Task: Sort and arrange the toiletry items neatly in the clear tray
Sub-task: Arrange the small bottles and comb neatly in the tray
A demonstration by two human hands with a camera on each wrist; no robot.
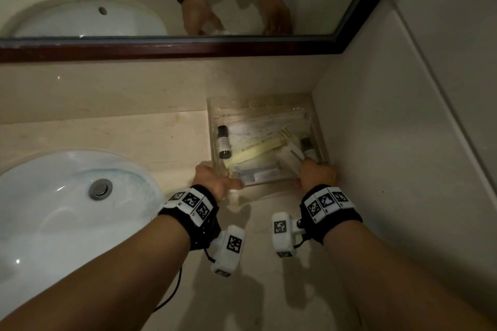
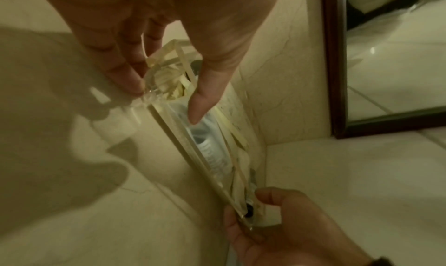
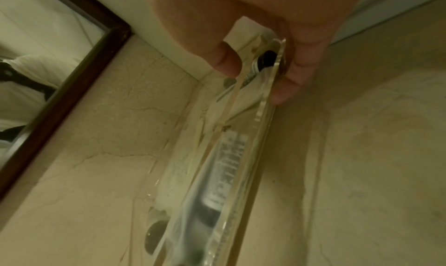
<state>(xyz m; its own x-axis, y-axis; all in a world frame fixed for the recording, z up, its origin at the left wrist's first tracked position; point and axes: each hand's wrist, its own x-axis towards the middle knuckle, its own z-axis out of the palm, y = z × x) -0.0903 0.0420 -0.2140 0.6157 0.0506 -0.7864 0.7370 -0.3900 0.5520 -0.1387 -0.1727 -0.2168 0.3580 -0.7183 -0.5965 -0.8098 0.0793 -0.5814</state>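
Note:
A clear tray [image 1: 258, 105] sits in the counter's far right corner, against the wall. Inside lie a small dark-capped bottle [image 1: 223, 142] at the left, a second bottle [image 1: 307, 145] at the right, pale yellow wrapped sticks [image 1: 258, 150], a white box [image 1: 288, 155] and a flat sachet [image 1: 258, 173] along the front. My left hand [image 1: 226, 183] pinches the tray's front left corner [image 2: 154, 83], thumb inside and fingers outside. At the front right corner, my right hand [image 1: 314, 172] grips the tray wall [image 3: 253, 155] beside a bottle cap [image 3: 267, 57].
A white sink [image 1: 53, 209] is set into the beige counter [image 1: 134, 137] at the left. A dark-framed mirror [image 1: 188, 45] runs along the back and a tiled wall [image 1: 390, 142] closes the right side. The right hand [image 2: 277, 232] shows low in the left wrist view.

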